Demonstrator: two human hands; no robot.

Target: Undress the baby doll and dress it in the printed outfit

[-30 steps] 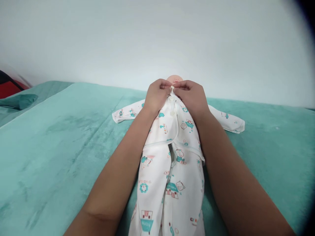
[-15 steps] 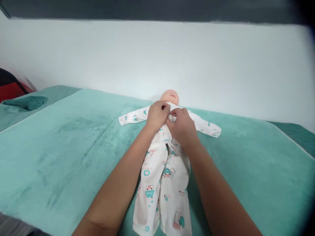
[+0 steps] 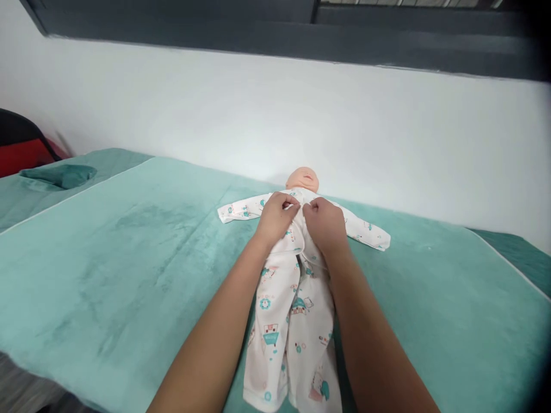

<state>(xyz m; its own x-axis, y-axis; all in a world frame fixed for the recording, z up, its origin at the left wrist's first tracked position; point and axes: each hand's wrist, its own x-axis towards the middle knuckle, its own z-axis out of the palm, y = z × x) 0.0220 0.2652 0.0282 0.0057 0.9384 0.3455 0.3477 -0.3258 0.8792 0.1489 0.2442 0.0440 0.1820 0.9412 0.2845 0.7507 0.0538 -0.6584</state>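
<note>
A baby doll [image 3: 302,179] lies on its back on a green bed cover, dressed in a white printed top [image 3: 289,244] and matching trousers [image 3: 275,321]. Both sleeves stretch out to the sides. My left hand [image 3: 279,217] pinches the front edge of the top at the chest. Close beside it, my right hand [image 3: 323,223] is closed with its fingertips on the other front edge. The two front panels part below my hands. Whatever fastening lies under the fingertips is hidden.
The green cover [image 3: 129,258] spreads across the bed up to a white wall [image 3: 241,109]. A dark window frame [image 3: 215,34] runs above. At the left are a crumpled green cloth [image 3: 64,175] and a red and black object [image 3: 21,149].
My right hand has turned, its fingers curling more tightly, and a small gap shows between my hands. The camera view has tilted up, showing more of the window frame.
</note>
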